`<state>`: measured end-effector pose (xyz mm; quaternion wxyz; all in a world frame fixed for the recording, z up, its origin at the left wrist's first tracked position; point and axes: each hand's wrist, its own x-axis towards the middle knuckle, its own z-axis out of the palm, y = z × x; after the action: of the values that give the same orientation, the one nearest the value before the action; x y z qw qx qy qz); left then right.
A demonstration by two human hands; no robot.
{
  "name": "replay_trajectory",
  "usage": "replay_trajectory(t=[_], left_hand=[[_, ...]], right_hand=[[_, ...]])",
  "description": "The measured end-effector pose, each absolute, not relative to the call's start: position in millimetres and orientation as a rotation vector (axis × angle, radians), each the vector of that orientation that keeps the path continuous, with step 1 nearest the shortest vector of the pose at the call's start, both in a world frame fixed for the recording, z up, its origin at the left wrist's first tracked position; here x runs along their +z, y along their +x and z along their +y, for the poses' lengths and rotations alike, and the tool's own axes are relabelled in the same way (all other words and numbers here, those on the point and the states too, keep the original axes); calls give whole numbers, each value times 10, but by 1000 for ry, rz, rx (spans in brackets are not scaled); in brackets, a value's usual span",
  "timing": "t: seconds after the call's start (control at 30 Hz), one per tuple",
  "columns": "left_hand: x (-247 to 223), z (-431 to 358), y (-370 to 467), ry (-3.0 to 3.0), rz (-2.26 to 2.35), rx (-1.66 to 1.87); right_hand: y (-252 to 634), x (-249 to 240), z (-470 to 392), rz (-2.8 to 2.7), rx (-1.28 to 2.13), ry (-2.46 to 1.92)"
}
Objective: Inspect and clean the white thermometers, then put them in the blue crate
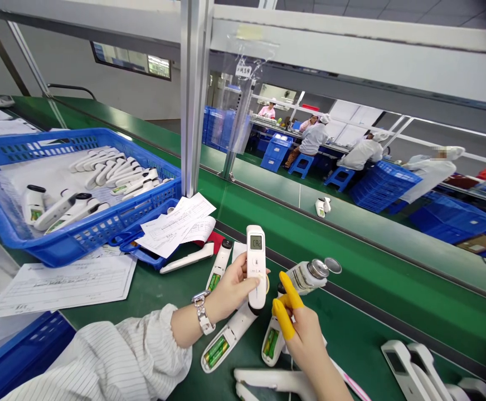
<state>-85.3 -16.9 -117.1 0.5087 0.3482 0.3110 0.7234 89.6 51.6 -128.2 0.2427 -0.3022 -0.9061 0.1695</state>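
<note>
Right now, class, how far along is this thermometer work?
Done: none can be confirmed. In hand: the left hand holds a thermometer upright, display lit; the right hand is beside it. Left: thermometers with open battery bays on the bench, more in the blue basket.

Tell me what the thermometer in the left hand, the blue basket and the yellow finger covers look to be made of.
Thermometer: white moulded plastic, smooth with a slight gloss, and a small grey display window. Blue basket: rigid plastic, going by its moulded lattice walls. Yellow finger covers: thin, matte and skin-tight on the right hand, probably rubber or latex.
</note>
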Motion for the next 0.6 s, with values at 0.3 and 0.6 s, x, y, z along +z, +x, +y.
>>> replay_trajectory(t=[0.3,0.6], left_hand=[[-1204,-163,-885,801,778,1750],[-1241,-148,-857,819,816,1796]], right_hand=[[945,-1314,551,-2472,435,-753],[1032,-1358,564,-2391,412,-816]])
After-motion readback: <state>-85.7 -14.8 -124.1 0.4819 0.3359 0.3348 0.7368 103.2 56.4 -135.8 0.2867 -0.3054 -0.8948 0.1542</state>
